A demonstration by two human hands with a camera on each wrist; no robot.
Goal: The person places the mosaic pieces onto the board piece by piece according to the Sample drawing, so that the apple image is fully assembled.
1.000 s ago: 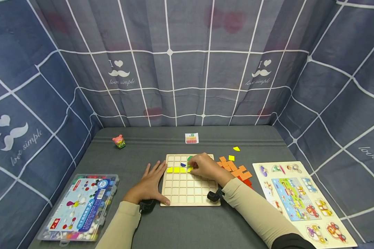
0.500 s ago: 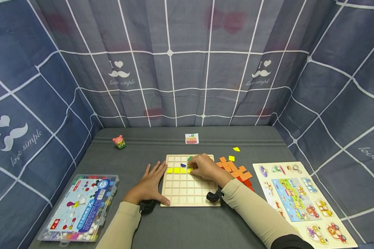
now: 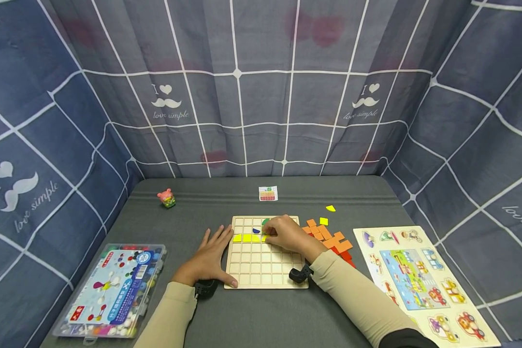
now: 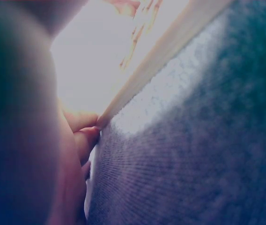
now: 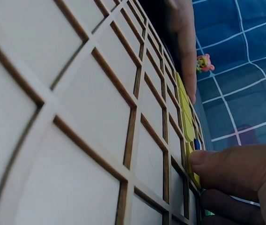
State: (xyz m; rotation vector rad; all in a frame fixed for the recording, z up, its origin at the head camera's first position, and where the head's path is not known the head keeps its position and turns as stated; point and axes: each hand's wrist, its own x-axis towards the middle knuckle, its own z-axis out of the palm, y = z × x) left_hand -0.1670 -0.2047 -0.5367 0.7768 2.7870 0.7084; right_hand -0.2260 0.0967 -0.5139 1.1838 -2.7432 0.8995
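A wooden grid board (image 3: 265,280) lies in front of me, with a row of yellow tiles (image 3: 246,238) in its upper part. Above that row sit a dark blue half-round piece (image 3: 255,231) and a green piece (image 3: 266,221), the latter partly covered by my fingers. My right hand (image 3: 282,233) pinches a yellow tile (image 5: 192,164) at the row's right end, thumb on its face in the right wrist view. My left hand (image 3: 209,258) is spread along the board's left side, thumb at the near corner. Its fingers (image 4: 88,140) meet the board's edge in the left wrist view.
Orange and red tiles (image 3: 330,239) lie in a heap right of the board, with two loose yellow pieces (image 3: 324,221) behind. A picture card (image 3: 268,194), pig figurine (image 3: 167,198), clear plastic case (image 3: 113,290) and picture puzzle board (image 3: 417,270) surround the work.
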